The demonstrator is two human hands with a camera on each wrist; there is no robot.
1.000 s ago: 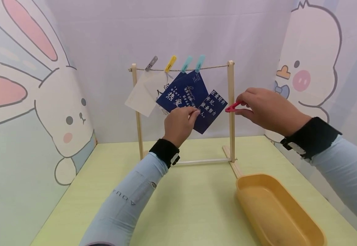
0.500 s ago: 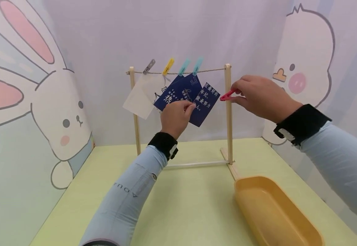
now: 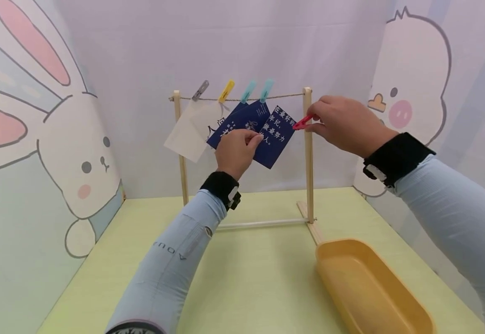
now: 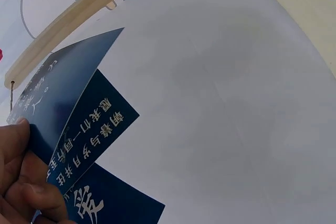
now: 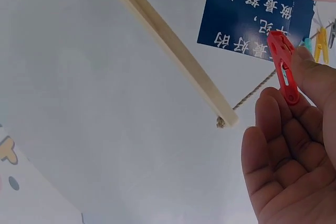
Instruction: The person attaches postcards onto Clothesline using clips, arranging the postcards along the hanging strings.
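Observation:
My left hand (image 3: 235,150) pinches a dark blue card (image 3: 276,144) with white Chinese writing by its left edge, tilted in front of the rope. My right hand (image 3: 346,123) pinches a red clothespin (image 3: 303,123) between thumb and fingers, its tip at the card's upper right edge in the head view. The right wrist view shows the red clothespin (image 5: 284,66) close to the card (image 5: 252,14). Behind the held card, another blue card (image 3: 242,121) hangs from the rope (image 3: 286,97), partly hidden by my left hand.
A wooden post (image 3: 309,171) holds the rope's right end. Grey (image 3: 200,90), yellow (image 3: 226,91) and two light blue clothespins (image 3: 267,91) sit on the rope. Pale cards (image 3: 187,132) hang at left. A yellow tray (image 3: 371,283) stands front right on the green table (image 3: 250,278).
My right hand has moved left and up, bringing the red clothespin to the card's edge. My left hand has lifted the card toward the rope.

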